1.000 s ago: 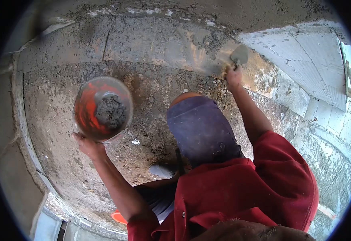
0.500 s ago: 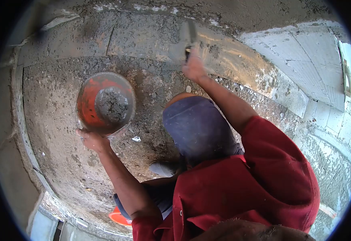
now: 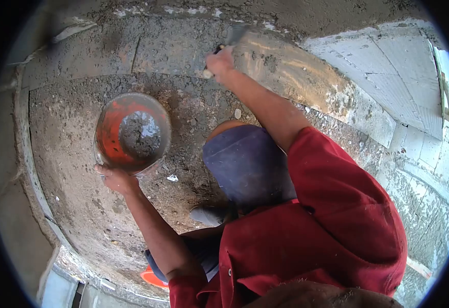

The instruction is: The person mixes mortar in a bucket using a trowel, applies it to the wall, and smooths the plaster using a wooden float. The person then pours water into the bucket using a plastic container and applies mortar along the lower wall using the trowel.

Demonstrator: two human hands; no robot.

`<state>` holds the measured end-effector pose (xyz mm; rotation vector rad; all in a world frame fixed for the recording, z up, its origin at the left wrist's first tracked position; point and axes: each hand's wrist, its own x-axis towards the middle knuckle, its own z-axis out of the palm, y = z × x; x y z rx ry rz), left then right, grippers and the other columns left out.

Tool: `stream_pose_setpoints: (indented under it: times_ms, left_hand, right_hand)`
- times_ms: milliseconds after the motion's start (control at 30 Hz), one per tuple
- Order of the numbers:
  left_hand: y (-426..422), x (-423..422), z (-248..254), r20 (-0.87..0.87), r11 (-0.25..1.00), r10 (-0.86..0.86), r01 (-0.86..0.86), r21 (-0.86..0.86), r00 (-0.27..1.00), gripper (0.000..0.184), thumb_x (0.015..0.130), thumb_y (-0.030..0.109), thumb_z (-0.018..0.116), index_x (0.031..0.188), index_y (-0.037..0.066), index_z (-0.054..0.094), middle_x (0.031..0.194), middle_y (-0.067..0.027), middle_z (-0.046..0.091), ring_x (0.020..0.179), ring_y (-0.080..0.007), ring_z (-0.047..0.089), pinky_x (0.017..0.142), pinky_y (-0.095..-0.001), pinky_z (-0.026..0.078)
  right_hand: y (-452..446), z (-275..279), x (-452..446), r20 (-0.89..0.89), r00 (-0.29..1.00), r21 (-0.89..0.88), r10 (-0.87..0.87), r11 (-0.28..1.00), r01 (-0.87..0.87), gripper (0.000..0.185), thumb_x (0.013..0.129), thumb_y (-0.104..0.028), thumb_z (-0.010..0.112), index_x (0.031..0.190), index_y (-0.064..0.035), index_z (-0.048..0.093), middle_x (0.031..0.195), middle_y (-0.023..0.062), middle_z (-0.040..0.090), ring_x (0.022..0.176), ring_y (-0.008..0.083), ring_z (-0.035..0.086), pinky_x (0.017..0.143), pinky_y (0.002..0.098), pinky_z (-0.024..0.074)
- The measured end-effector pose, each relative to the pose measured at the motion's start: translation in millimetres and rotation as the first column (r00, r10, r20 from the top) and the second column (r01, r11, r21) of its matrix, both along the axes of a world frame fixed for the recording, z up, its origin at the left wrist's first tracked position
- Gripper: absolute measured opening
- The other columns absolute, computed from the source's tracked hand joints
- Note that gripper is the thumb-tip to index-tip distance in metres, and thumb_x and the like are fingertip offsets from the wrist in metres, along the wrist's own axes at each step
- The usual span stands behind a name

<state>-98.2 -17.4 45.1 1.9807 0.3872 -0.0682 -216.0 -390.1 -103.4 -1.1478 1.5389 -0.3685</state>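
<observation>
An orange bucket, smeared with grey, stands on the rough ground at left with wet mortar in its bottom. My left hand is closed on the near side of this bucket; part of the grip is hidden beneath the wall. Farther off, my right hand grips the handle of a trowel, whose blade points away and to the right, a little blurred. The blade is over the mortar-smeared boards beside the base of the wall. Whether it touches them I cannot tell.
A pale block-like slab rises at the right. My bent knee is between my arms. A white scrap and a small stone lie on the dirt. An orange object shows behind my left arm.
My right hand has moved left with the trowel, and the blade now tilts to the right. My left hand stays on the bucket.
</observation>
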Motion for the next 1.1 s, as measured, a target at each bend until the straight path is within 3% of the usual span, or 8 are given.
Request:
stream_pose_setpoints:
  times_ms: [133, 233, 400, 533, 667, 933, 1033, 1100]
  left_hand:
    - [8, 4, -6, 0.003, 1.000, -0.005, 0.005, 0.004, 1.000, 0.083, 0.109, 0.059, 0.036, 0.129, -0.019, 0.059, 0.128, -0.0287, 0.065, 0.112, -0.0375, 0.066, 0.097, -0.0484, 0.055]
    - [8, 5, -9, 0.007, 0.998, 0.014, -0.014, -0.063, 1.000, 0.084, 0.109, 0.059, 0.037, 0.128, -0.019, 0.059, 0.127, -0.0296, 0.065, 0.111, -0.0377, 0.066, 0.097, -0.0481, 0.055]
    - [0, 4, -2, 0.004, 0.994, 0.079, -0.079, 0.076, 0.997, 0.088, 0.108, 0.061, 0.038, 0.124, -0.023, 0.057, 0.120, -0.0317, 0.066, 0.107, -0.0378, 0.067, 0.092, -0.0465, 0.057]
    - [-1, 4, -8, 0.051, 0.992, 0.084, -0.089, 0.095, 0.995, 0.091, 0.107, 0.064, 0.037, 0.119, -0.023, 0.061, 0.115, -0.0304, 0.068, 0.103, -0.0378, 0.069, 0.090, -0.0459, 0.059]
    - [-5, -1, -6, 0.064, 0.995, 0.087, -0.090, 0.037, 0.994, 0.088, 0.107, 0.063, 0.038, 0.116, -0.021, 0.064, 0.112, -0.0287, 0.070, 0.100, -0.0369, 0.070, 0.088, -0.0462, 0.058]
    - [-13, -2, 3, 0.092, 0.984, 0.079, -0.093, 0.154, 0.993, 0.067, 0.112, 0.047, 0.042, 0.102, -0.015, 0.067, 0.093, -0.0209, 0.072, 0.079, -0.0274, 0.066, 0.075, -0.0441, 0.055]
    - [-12, 4, -7, 0.140, 0.986, 0.125, -0.138, 0.091, 0.982, 0.065, 0.112, 0.045, 0.044, 0.097, -0.014, 0.068, 0.088, -0.0234, 0.072, 0.075, -0.0313, 0.065, 0.074, -0.0454, 0.054]
    - [-10, 5, -8, 0.159, 0.975, 0.100, -0.129, 0.183, 0.982, 0.066, 0.112, 0.045, 0.044, 0.096, -0.015, 0.068, 0.088, -0.0257, 0.072, 0.075, -0.0337, 0.065, 0.074, -0.0470, 0.053]
  right_hand:
    - [19, 23, -48, -0.173, 0.895, -0.078, 0.412, 0.900, -0.430, 0.047, 0.096, -0.023, 0.067, 0.131, 0.0014, 0.048, 0.115, 0.0210, 0.062, 0.096, 0.0296, 0.062, 0.081, 0.0450, 0.0546]
    - [12, -13, -152, -0.079, 0.940, -0.212, 0.333, 0.916, -0.342, 0.055, 0.095, -0.011, 0.062, 0.145, 0.0020, 0.041, 0.107, 0.0160, 0.064, 0.089, 0.0299, 0.064, 0.082, 0.0444, 0.0546]
    - [17, -46, -217, -0.295, 0.953, -0.242, -0.065, 0.970, -0.009, 0.063, 0.093, -0.022, 0.067, 0.139, 0.0048, 0.033, 0.116, 0.0316, 0.064, 0.108, 0.0471, 0.066, 0.099, 0.0508, 0.0497]
    - [45, -23, -140, -0.372, 0.887, -0.224, 0.273, 0.901, -0.371, 0.065, 0.092, -0.025, 0.067, 0.141, 0.0047, 0.038, 0.118, 0.0365, 0.063, 0.109, 0.0535, 0.064, 0.098, 0.0544, 0.0490]
    - [23, -20, -94, -0.396, 0.674, -0.310, 0.624, 0.600, -0.737, 0.070, 0.092, -0.029, 0.067, 0.145, 0.0058, 0.039, 0.112, 0.0358, 0.067, 0.104, 0.0542, 0.065, 0.093, 0.0565, 0.0506]
    - [15, 0, -35, -0.548, 0.467, -0.284, 0.694, 0.371, -0.884, 0.065, 0.092, -0.027, 0.069, 0.151, -0.0139, 0.046, 0.115, 0.0266, 0.071, 0.101, 0.0469, 0.069, 0.090, 0.0547, 0.0537]
    - [24, 9, -31, -0.436, 0.125, -0.399, 0.891, -0.067, -0.915, 0.060, 0.091, -0.026, 0.070, 0.147, -0.0176, 0.050, 0.111, 0.0235, 0.072, 0.100, 0.0460, 0.070, 0.090, 0.0551, 0.0544]
    - [28, 51, -8, -0.419, 0.183, -0.306, 0.889, 0.052, -0.951, 0.060, 0.091, -0.027, 0.070, 0.147, -0.0177, 0.051, 0.111, 0.0217, 0.073, 0.102, 0.0451, 0.069, 0.091, 0.0548, 0.0543]
